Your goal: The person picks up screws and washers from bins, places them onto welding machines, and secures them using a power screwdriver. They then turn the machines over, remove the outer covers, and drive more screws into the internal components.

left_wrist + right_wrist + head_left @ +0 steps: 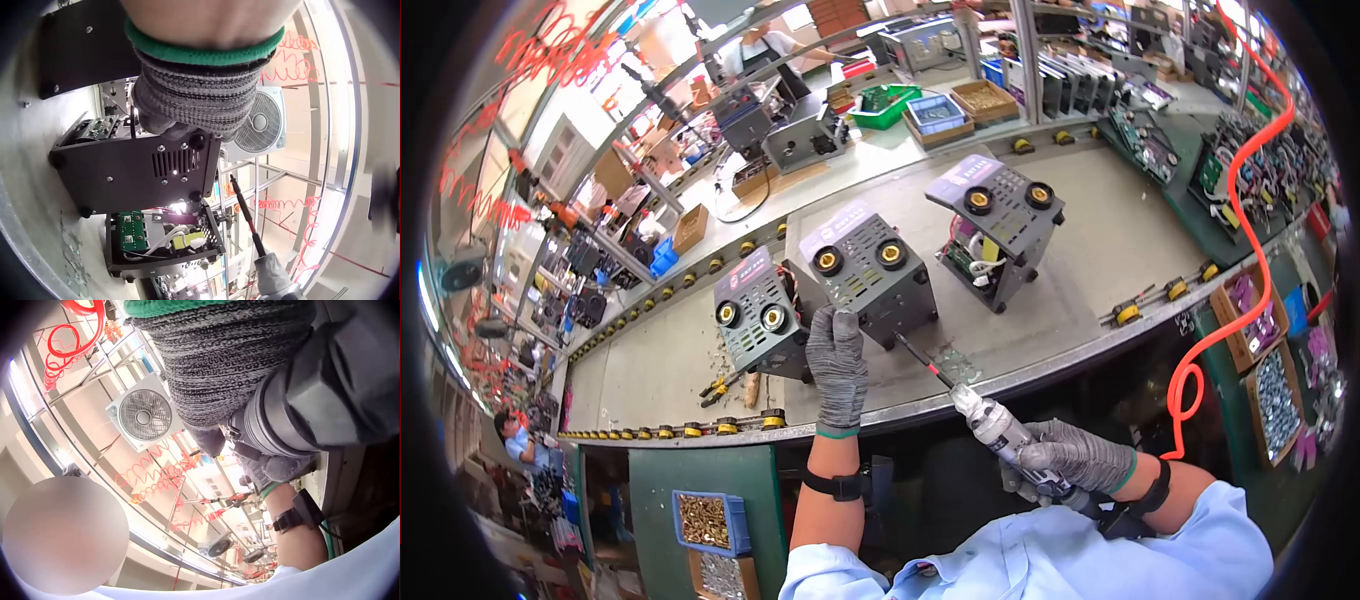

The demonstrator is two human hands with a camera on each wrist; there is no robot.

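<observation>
Three dark metal cases stand in a row: a left case [760, 325], a middle case [870, 270] and a right case [1000, 220] with its side uncovered. My gloved left hand [837, 370] grips the near left edge of the middle case [134, 175]; in the left wrist view the left hand [194, 94] hides its own fingertips. My right hand [1080, 457] is wrapped round a power screwdriver [1000, 432]. The driver's long bit [923, 362] points at the lower front of the middle case; whether it touches is unclear. The right hand [206, 369] also shows in the right wrist view.
Pliers [718, 388] lie by the left case. A red air hose [1235, 200] hangs at the right, near boxes of screws [1275, 405]. A blue bin of brass parts [705, 522] stands lower left. Across the line are green [885, 105] and blue trays and a person [770, 50].
</observation>
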